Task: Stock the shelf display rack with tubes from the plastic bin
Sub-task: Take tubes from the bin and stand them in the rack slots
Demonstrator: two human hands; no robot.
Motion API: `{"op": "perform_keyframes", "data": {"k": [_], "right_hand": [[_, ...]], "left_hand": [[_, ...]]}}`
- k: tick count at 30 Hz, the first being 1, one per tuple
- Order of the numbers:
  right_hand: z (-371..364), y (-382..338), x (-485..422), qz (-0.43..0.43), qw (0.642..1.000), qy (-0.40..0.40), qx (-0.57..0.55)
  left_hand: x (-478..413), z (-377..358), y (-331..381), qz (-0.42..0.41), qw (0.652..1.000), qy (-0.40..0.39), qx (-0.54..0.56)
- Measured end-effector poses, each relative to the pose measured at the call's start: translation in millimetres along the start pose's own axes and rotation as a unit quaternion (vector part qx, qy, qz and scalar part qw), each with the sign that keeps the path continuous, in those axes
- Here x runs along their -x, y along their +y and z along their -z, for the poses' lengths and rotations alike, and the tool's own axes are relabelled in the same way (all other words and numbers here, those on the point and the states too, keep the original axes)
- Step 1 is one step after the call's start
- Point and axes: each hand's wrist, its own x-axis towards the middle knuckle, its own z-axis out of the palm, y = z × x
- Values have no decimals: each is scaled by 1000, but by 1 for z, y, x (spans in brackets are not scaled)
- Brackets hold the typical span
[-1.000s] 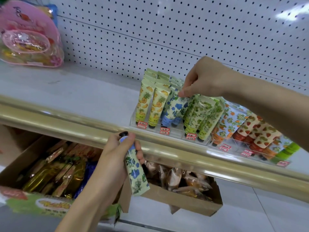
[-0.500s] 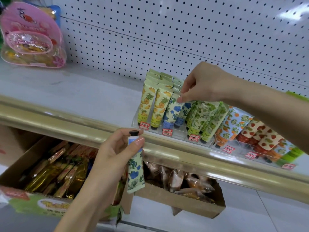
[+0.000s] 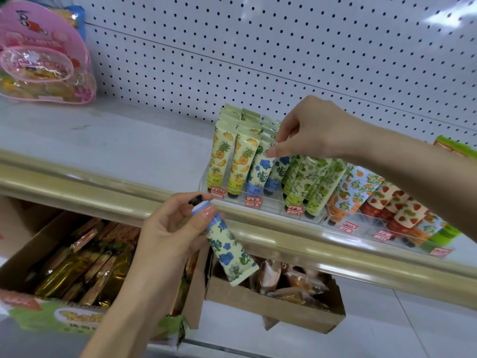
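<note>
Fingers [image 3: 205, 211] of the left hand [image 3: 167, 236] grip the blue-flowered tube [image 3: 229, 251] near its stiff cap, probably light and squashy, while above them the right hand [image 3: 317, 133] pinches a racked tube [image 3: 262, 167] by its top.

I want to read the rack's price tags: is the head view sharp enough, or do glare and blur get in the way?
Head view: the price tags are too small and soft to read; glare washes the top right corner of the pegboard and streaks the gold shelf rail, which the wide lens bows; the black cap of the blue-flower tube in the left hand is smeared.
</note>
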Motion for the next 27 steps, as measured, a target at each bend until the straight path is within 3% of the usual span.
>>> {"op": "perform_keyframes", "data": {"k": [5, 8, 17, 20, 23, 27], "right_hand": [[15, 3, 14, 24, 999, 33, -8], [19, 3, 31, 46, 998, 34, -25], [-1, 4, 71, 74, 994, -65, -56], [1, 7, 75, 52, 983, -98, -145], [5, 13, 81, 34, 973, -95, -207], [11, 21, 82, 37, 977, -64, -198]], "left_hand": [[0, -2, 3, -14, 1000, 8, -8], [-1, -4, 2, -4, 998, 15, 55], [-3, -18, -8, 27, 969, -5, 245], [-2, -26, -10, 24, 966, -7, 259], [0, -34, -10, 12, 977, -3, 214], [3, -44, -5, -58, 996, 36, -51]]}}
